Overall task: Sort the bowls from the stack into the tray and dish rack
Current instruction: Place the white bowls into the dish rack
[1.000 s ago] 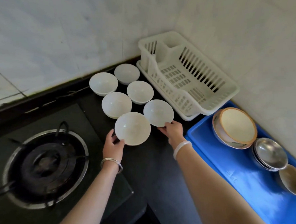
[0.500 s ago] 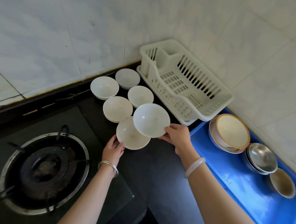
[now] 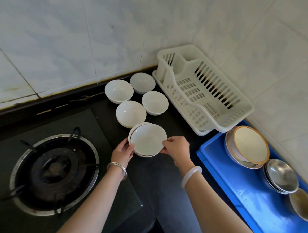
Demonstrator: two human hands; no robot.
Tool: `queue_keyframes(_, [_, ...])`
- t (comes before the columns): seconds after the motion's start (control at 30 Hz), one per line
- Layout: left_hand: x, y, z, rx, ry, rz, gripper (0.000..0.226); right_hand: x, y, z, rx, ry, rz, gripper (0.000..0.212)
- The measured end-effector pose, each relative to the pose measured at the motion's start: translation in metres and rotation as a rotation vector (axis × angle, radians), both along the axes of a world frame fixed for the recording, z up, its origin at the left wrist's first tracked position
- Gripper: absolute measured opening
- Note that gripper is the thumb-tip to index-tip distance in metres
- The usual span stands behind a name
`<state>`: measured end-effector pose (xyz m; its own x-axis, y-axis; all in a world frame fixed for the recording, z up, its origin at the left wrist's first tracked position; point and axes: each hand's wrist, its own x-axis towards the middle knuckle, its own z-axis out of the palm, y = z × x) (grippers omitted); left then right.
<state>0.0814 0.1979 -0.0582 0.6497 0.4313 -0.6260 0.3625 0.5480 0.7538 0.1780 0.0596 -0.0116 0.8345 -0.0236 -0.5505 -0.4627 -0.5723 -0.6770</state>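
Observation:
Two white bowls sit nested as a stack (image 3: 147, 139) on the black counter. My left hand (image 3: 122, 152) grips the stack's left rim and my right hand (image 3: 177, 148) holds the right rim of the top bowl. Behind them stand several more white bowls, the nearest (image 3: 131, 113) touching the stack. The white dish rack (image 3: 201, 94) stands empty in the corner. The blue tray (image 3: 235, 189) at right holds a large brown-rimmed bowl (image 3: 248, 146), stacked steel bowls (image 3: 281, 175) and a small bowl (image 3: 303, 204).
A gas burner (image 3: 55, 173) sits on the glass hob at left. Tiled walls close off the back and right. The counter's front edge drops away between my arms.
My right hand lifted one white bowl from beside the rack, carried it left and set it into the bowl held by my left hand. The view shifted slightly.

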Motion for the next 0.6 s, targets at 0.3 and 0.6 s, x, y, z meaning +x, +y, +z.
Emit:
queue_keyframes(0.3, [-0.001, -0.001, 0.002, -0.012, 0.001, 0.017, 0.045, 0.005, -0.005, -0.011, -0.002, 0.098, -0.012, 0.031])
queue_keyframes(0.6, [0.000, -0.001, 0.003, -0.086, 0.006, 0.051, 0.040, 0.001, -0.013, -0.020, 0.446, 0.348, -0.007, 0.044])
